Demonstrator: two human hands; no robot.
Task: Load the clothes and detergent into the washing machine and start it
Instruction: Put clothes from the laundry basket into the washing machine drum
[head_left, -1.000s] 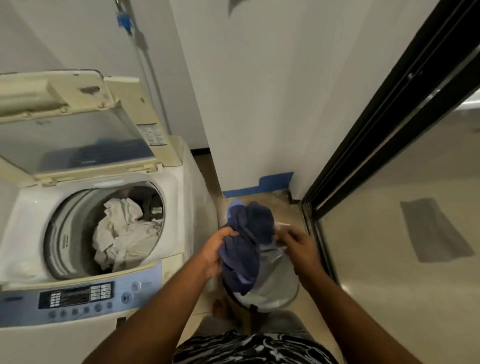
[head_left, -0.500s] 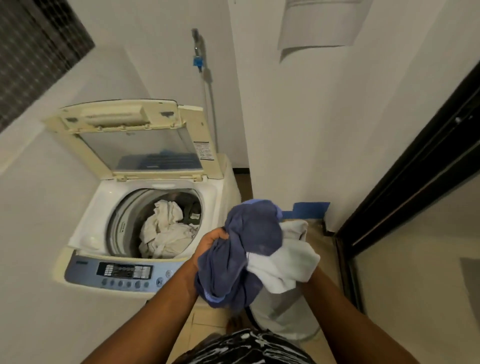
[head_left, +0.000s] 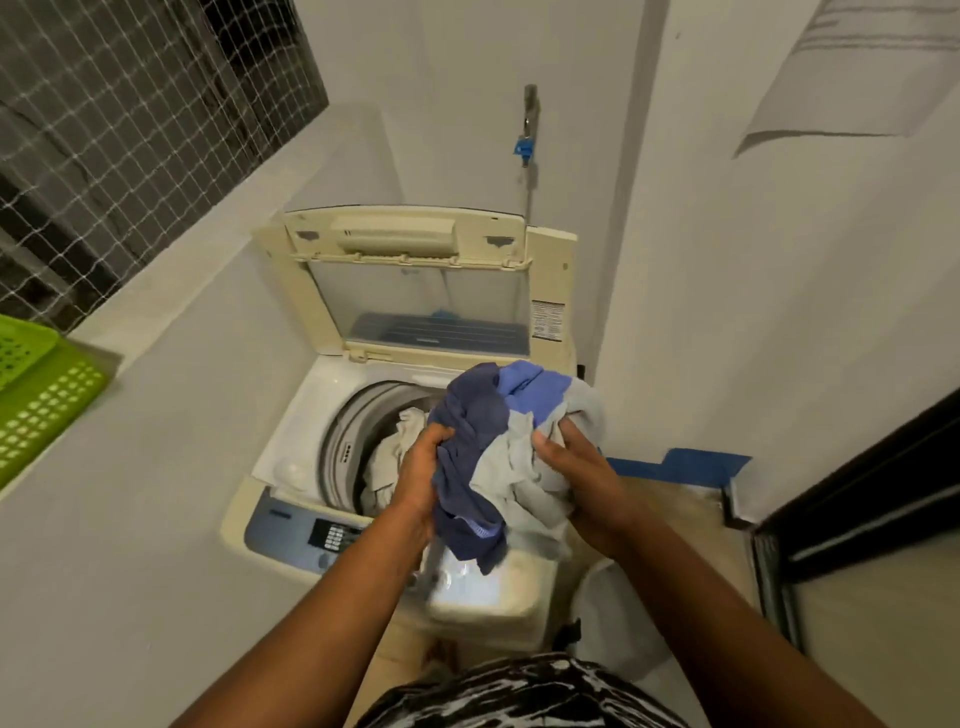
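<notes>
Seen from above, a person holds a bundle of clothes (head_left: 498, 447) over the right front edge of an open top-loading washing machine (head_left: 291, 457). The left hand (head_left: 421, 473) has its fingers curled into the dark blue cloth on the bundle's left side. The right hand (head_left: 569, 457) clutches the pale grey cloth on its right side, thumb pressed on top. Pale laundry (head_left: 387, 457) already lies in the drum. The lid (head_left: 415, 291) stands raised behind.

Drum (head_left: 340, 441) partly behind clothes bundle (head_left: 480, 421).
</notes>
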